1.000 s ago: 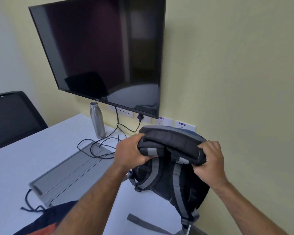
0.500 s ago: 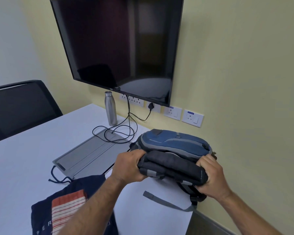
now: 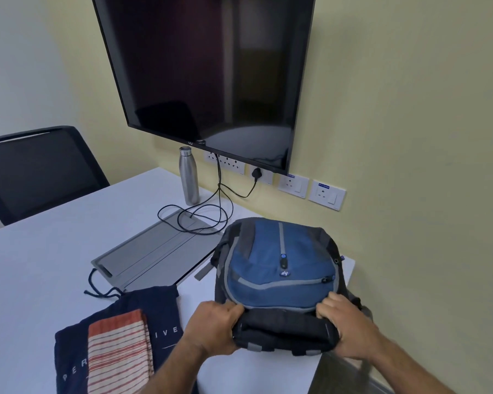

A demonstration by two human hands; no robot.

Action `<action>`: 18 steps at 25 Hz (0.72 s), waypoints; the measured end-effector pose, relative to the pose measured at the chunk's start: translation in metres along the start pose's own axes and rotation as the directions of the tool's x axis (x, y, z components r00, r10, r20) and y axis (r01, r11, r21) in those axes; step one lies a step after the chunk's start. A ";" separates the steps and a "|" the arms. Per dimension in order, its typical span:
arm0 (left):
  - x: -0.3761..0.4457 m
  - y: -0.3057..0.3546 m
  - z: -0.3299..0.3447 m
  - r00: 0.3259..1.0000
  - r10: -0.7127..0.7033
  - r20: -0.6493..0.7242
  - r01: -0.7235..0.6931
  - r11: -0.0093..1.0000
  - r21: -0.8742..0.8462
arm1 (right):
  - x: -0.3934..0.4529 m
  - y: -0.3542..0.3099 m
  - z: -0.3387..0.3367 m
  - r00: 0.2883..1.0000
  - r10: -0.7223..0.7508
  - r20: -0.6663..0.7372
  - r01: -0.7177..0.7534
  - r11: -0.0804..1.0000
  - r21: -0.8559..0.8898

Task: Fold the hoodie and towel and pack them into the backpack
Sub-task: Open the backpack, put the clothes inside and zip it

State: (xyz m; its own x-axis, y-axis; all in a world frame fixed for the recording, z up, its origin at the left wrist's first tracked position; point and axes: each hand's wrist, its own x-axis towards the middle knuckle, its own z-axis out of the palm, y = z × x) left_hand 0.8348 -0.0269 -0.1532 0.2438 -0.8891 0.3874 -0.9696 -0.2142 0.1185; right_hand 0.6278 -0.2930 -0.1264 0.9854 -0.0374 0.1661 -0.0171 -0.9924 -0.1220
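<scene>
Head view looks down on a white surface (image 3: pixel 40 265) set against a pale yellow wall. Lower right of centre, a blue and dark grey backpack (image 3: pixel 279 265) lies flat with its front pocket facing up, zips closed as far as I can see. Its padded black end points toward the bottom of the frame, and both hands are on that end. At one corner the left hand (image 3: pixel 211 328) has its fingers curled around the padding, a firm grip. At the other corner the right hand (image 3: pixel 350 328) wraps the padding in the same closed way. Both forearms run in from the bottom edge.

Lower left of the frame holds the dark navy hoodie (image 3: pixel 160 317), lying flat and folded on the surface, with pale letters showing on it. On top of the hoodie rests the towel (image 3: pixel 117 354), red and cream striped, folded into a long strip. Hoodie and towel sit just beside the backpack, outside it, and the left forearm crosses over the hoodie's edge.

Behind the hoodie lies a flat grey stand (image 3: pixel 154 254), with a loop of black cable (image 3: pixel 194 220) on its far end. A steel bottle (image 3: pixel 189 174) stands upright near the wall. Above it hangs a dark screen (image 3: pixel 211 69), with wall sockets (image 3: pixel 310 189) below. A black chair (image 3: pixel 37 169) is at the left edge.
</scene>
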 end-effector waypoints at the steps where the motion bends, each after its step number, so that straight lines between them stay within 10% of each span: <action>1: -0.001 0.001 0.008 0.998 -0.010 0.064 0.009 1.000 0.022 | 0.002 0.007 0.005 0.999 0.015 0.043 -0.012 0.999 -0.053; 10: 0.006 0.003 0.041 0.912 -0.100 0.397 0.068 0.993 0.094 | 0.002 0.033 0.038 0.967 0.113 0.228 -0.097 0.992 -0.083; 18: 0.099 0.001 0.039 0.991 0.109 0.074 -0.110 0.994 0.014 | 0.026 0.101 0.018 0.873 0.470 -0.130 -0.448 0.878 0.169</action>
State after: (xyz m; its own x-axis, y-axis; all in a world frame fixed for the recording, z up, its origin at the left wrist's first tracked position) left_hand 0.8573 -0.1310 -0.1498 0.1348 -0.9346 0.3291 -0.9907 -0.1209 0.0623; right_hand 0.6546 -0.3920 -0.1523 0.8303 -0.5144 0.2145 -0.4275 -0.8348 -0.3470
